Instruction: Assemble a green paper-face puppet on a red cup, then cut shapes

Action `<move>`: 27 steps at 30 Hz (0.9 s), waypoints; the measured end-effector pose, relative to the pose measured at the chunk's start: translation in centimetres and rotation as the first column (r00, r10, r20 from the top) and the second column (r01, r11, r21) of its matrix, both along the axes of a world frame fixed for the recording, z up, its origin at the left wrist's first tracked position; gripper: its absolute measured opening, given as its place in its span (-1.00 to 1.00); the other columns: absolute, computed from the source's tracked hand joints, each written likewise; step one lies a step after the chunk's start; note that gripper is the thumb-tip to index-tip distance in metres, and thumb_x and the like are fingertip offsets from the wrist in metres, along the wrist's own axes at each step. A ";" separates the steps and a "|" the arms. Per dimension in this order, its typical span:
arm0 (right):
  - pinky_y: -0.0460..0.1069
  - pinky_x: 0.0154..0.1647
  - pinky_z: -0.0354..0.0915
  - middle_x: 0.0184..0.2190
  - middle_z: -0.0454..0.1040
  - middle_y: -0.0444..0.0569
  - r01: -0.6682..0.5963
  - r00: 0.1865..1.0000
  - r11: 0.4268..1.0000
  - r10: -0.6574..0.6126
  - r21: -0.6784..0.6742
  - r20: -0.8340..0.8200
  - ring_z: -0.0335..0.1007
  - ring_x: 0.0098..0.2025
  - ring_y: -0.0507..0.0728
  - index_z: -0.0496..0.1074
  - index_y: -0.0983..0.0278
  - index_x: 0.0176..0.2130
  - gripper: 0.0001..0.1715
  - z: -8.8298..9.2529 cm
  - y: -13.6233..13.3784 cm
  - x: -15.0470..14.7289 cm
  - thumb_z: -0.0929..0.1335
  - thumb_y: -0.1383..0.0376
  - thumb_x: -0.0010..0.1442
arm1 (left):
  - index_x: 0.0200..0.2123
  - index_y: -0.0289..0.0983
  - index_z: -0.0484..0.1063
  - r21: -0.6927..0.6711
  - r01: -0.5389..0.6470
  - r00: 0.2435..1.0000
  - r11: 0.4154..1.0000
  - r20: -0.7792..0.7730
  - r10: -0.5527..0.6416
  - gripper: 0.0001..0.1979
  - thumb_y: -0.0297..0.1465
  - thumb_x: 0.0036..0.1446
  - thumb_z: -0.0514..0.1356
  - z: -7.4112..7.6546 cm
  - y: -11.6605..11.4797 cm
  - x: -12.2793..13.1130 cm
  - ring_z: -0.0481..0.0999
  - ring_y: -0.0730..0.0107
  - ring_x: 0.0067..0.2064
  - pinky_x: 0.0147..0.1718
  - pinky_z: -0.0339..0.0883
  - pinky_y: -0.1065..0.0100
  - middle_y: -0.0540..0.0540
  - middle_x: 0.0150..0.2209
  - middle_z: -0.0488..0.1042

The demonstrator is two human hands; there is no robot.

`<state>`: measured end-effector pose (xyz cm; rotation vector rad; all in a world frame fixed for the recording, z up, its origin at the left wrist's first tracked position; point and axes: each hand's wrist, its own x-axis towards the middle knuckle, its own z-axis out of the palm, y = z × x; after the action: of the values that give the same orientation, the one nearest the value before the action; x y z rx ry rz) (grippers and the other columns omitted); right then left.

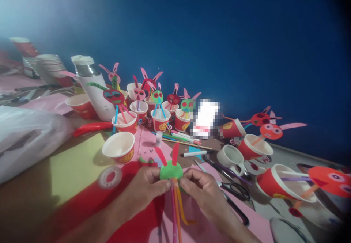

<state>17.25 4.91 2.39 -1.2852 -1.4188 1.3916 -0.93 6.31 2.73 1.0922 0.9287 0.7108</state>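
Note:
Between both hands is a paper puppet (171,170) with a green oval head and two red ears. Pink, orange and yellow strips or sticks hang from its underside. My left hand (149,184) pinches the head's left lower edge, thumb in front. On the opposite edge, my right hand (199,188) has its thumb and fingers closed on the head. No drawn features show on the green side facing me. Below lie red paper (134,210) and pink paper (200,217). A roll of tape (110,177) rests left of my left hand.
Several paper cups with puppets, such as this cup (160,120), line the blue wall. An empty-looking cup (120,146) stands nearer. Scissors (236,190), a marker (196,154) and a white mug (230,157) lie to the right. A flask (93,89) and plastic bag (30,137) are left.

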 end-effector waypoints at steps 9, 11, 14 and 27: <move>-0.10 -0.46 0.07 -0.60 0.19 -0.21 0.043 0.999 0.998 -0.042 -0.050 0.023 0.05 -0.50 0.00 0.27 0.29 -0.56 -0.70 -0.6 -0.4 -0.6 0.32 0.20 0.11 | -0.42 -0.36 0.50 -0.046 -0.031 0.999 0.998 0.014 0.031 -0.77 -0.28 -0.05 0.25 -0.4 -0.6 0.0 0.20 0.52 -0.51 -0.48 0.06 0.44 0.04 -0.58 0.33; -0.09 -0.44 0.10 -0.58 0.23 -0.18 0.031 0.999 0.998 -0.030 -0.048 0.014 0.09 -0.48 0.01 0.31 0.30 -0.54 -0.71 -0.8 -0.5 -0.5 0.33 0.19 0.11 | -0.44 -0.36 0.50 -0.073 -0.022 0.999 0.997 0.047 0.025 -0.78 -0.29 -0.10 0.30 -0.1 -0.6 0.3 0.19 0.55 -0.51 -0.46 0.07 0.45 0.06 -0.58 0.31; -0.07 -0.38 0.15 -0.54 0.30 -0.14 0.030 0.998 0.999 -0.031 -0.018 -0.049 0.16 -0.44 0.04 0.42 0.30 -0.47 -0.70 -0.6 -0.6 -0.4 0.33 0.13 0.15 | -0.44 -0.36 0.51 -0.080 -0.025 0.992 0.996 0.119 0.034 -0.80 -0.31 -0.06 0.30 0.1 -0.6 0.3 0.20 0.56 -0.50 -0.46 0.08 0.48 0.05 -0.55 0.33; 0.10 0.11 0.08 0.09 0.28 0.02 -0.324 0.883 0.944 0.328 0.067 -0.336 0.17 0.12 0.21 0.43 0.16 -0.02 -0.47 1.1 -1.5 -0.6 0.42 0.04 0.03 | -0.71 -0.27 0.44 -0.170 0.552 0.655 0.816 0.694 -0.298 -0.67 -0.15 -0.34 0.40 -2.4 -2.3 0.6 0.25 0.50 -0.69 -0.68 0.17 0.39 -0.02 -0.74 0.30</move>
<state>16.61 3.44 3.51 -0.7641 -1.4339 1.7327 -0.34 4.02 0.30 0.6089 0.1572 0.4220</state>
